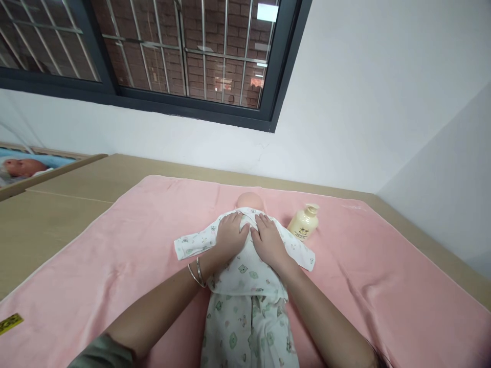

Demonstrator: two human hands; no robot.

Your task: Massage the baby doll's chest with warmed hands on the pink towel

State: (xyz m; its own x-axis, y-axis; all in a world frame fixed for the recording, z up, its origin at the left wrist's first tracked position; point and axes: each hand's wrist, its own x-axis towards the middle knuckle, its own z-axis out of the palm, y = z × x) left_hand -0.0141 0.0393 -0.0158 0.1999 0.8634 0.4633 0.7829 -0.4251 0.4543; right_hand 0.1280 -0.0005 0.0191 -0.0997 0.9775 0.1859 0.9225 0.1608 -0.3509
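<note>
So the doll (247, 278) is lying on a pink mat (153, 220), its head poking out just past the fingers on the far side, the rest stretching toward the near side. Left hand (231, 237) and right hand (268, 241) are resting on its upper body, fingers pretty flat and straight, thumbs almost meeting. A bottle (304, 223) is sitting just beyond the sleeve (301, 250) on the right.
</note>
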